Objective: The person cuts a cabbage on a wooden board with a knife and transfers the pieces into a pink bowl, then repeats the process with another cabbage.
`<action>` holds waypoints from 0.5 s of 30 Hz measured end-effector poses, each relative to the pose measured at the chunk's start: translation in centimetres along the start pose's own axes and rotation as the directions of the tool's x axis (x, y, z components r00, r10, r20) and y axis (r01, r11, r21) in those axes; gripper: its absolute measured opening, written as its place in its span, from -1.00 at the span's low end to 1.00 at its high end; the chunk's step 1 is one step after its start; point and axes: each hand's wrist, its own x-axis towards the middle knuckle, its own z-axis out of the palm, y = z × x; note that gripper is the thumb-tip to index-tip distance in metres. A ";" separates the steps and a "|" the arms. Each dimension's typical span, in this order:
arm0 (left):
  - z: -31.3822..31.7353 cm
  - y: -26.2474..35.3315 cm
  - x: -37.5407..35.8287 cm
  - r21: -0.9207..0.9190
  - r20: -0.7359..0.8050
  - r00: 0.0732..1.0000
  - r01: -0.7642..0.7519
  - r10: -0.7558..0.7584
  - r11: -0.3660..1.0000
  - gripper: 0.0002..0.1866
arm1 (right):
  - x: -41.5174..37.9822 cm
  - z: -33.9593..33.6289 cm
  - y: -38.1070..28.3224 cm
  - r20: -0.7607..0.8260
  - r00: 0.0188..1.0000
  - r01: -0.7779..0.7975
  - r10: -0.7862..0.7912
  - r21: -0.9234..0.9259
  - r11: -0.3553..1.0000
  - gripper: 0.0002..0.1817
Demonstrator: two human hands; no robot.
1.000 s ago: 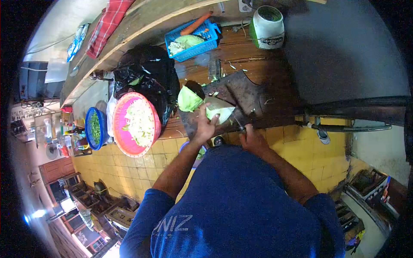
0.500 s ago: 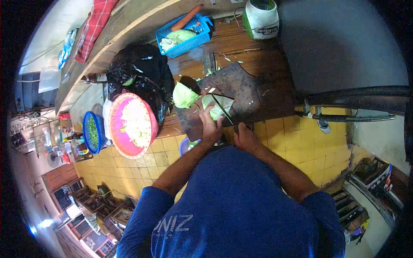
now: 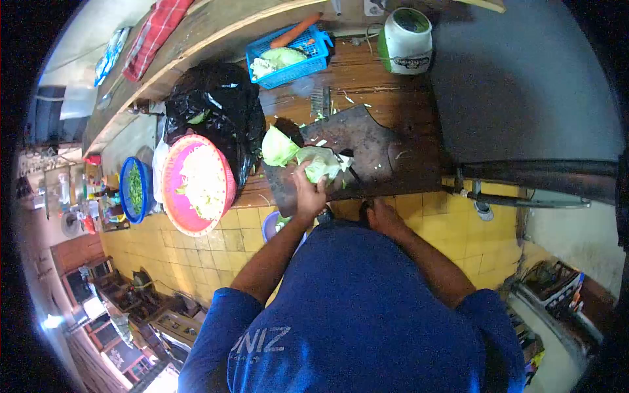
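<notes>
A pale green cabbage piece point(image 3: 320, 162) lies on the dark cutting board point(image 3: 373, 141). My left hand point(image 3: 309, 193) presses on its near side with curled fingers. In my right hand point(image 3: 385, 217), at the board's near edge, is the handle of a knife point(image 3: 357, 177). Its dark blade points away from me, just right of the cabbage, where a small cut bit lies. Left of this piece sits a second cabbage wedge point(image 3: 280, 146), close to it or touching. Small scraps are scattered over the board.
Left of the board stand a pink basket point(image 3: 169, 196) of shredded cabbage, a blue basin point(image 3: 124, 190) of chopped greens and a black plastic bag point(image 3: 216, 98). Behind are a grater point(image 3: 320, 103), a blue basket point(image 3: 288, 74) with vegetables and a white jar point(image 3: 407, 46).
The knife has moved from across the cabbage to its right side, and my right hand has shifted slightly right. My left hand and the cabbage have moved a little left. The view has tilted slightly.
</notes>
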 end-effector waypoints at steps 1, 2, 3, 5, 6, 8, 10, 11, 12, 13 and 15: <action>-0.4 0.1 0.0 -0.001 0.009 1.000 0.019 -0.019 1.000 -0.42 | -1.4 -1.8 -0.3 0.033 0.997 -0.065 0.067 -0.060 0.996 -0.48; -0.6 -0.4 0.0 0.011 0.026 1.000 0.015 -0.015 1.000 -0.41 | -1.8 -3.2 0.3 0.042 0.998 -0.051 0.054 -0.072 0.996 -0.48; -0.8 -0.3 0.0 0.015 0.012 1.000 0.022 -0.022 1.000 -0.41 | -2.0 -4.6 0.7 0.078 0.997 0.021 -0.022 0.015 1.000 -0.46; -1.1 0.0 -0.4 0.018 0.025 0.999 0.041 -0.041 0.999 -0.40 | -1.8 -6.0 0.7 0.111 0.989 0.087 -0.100 0.110 0.990 -0.44; -1.2 0.2 -0.6 0.022 0.011 0.999 0.053 -0.053 0.998 -0.39 | -0.9 -6.7 -0.3 0.049 0.991 0.121 -0.124 0.064 0.991 -0.41; -1.7 1.0 -0.8 0.127 0.001 0.999 0.031 -0.032 0.991 -0.39 | 1.3 -7.6 -2.9 -0.128 0.971 0.217 -0.203 0.108 0.970 -0.38; -2.6 2.4 -0.6 0.222 -0.017 1.000 -0.004 0.008 0.975 -0.40 | 4.8 -7.0 -5.0 -0.341 0.887 0.368 -0.312 0.113 0.923 -0.32; -3.0 3.2 -0.5 0.228 -0.033 0.999 0.011 -0.004 0.974 -0.40 | 7.1 -5.9 -5.2 -0.426 0.819 0.438 -0.385 0.031 0.898 -0.28; -3.3 3.8 -0.3 0.308 -0.016 1.000 0.025 -0.021 0.951 -0.40 | 9.0 -5.2 -5.4 -0.410 0.819 0.452 -0.401 0.030 0.892 -0.28; -3.8 4.5 -0.1 0.386 -0.001 0.999 0.041 -0.044 0.921 -0.39 | 10.6 -4.7 -5.9 -0.383 0.829 0.444 -0.408 0.006 0.896 -0.29; -4.1 6.0 0.1 0.520 0.053 0.997 0.026 -0.062 0.854 -0.32 | 12.5 -5.4 -7.0 -0.168 0.954 0.260 -0.250 0.042 0.965 -0.36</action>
